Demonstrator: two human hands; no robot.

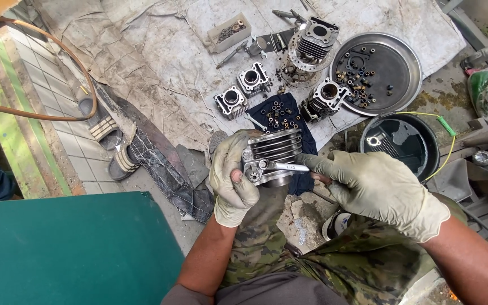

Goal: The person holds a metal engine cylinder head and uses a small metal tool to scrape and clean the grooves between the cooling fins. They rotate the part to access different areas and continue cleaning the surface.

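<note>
My left hand point(231, 178), in a dirty pale glove with a torn fingertip, grips a finned metal engine cylinder point(272, 151) held above my lap. My right hand point(377, 189), also gloved, holds a small silver wrench point(282, 166) whose ring end sits on a fastener on the cylinder's side. Below the cylinder lies a dark blue cloth point(280, 116) covered with several small bushings.
Three more engine cylinders point(231, 101) point(253, 79) point(326, 97) rest on a grey tarp. A round metal tray point(402, 68) holds small parts. A black bucket point(402, 141) stands at right, a green panel point(69, 248) at lower left, sandals point(105, 133) and a hose point(40, 116) at left.
</note>
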